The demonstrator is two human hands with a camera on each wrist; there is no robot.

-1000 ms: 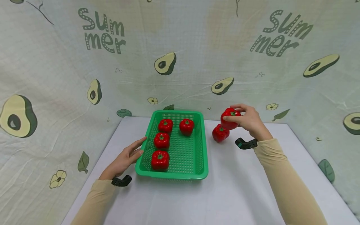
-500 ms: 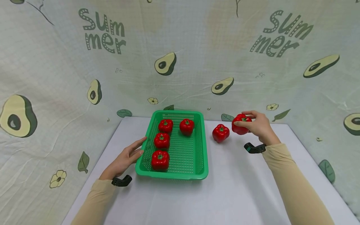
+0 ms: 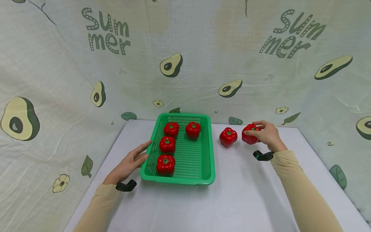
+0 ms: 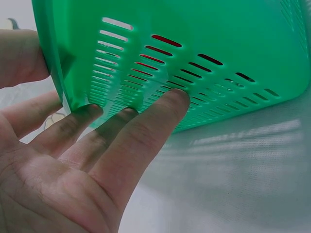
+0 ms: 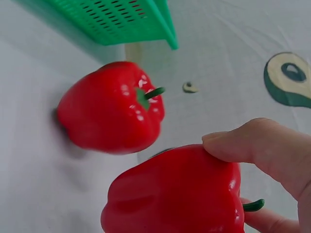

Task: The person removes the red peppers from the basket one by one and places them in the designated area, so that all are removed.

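Observation:
My left hand point(image 3: 127, 164) rests against the left side of a green basket point(image 3: 207, 178). In the left wrist view, nearly straight fingers point(image 4: 141, 138) touch the slotted outer wall, with the thumb at the rim. A red bell pepper point(image 3: 250, 134) is gripped by my right hand point(image 3: 269, 137) between thumb and fingers, right of the basket. Whether this pepper touches the table cannot be told. Just left of it a second bell pepper point(image 3: 228, 137) lies on the table, its green stem showing in the right wrist view. The two stand slightly apart.
Inside the basket, three bell peppers line the left side: a back one point(image 3: 171, 129), a middle one point(image 3: 167, 144) and a front one point(image 3: 166, 164). Another bell pepper point(image 3: 193, 130) sits at the back right. An avocado-print cloth point(image 3: 197, 42) hangs behind the white table point(image 3: 185, 209).
My right hand has carried its bell pepper rightward and down, from above the lying pepper to beside it. The left hand and the basket have stayed in place.

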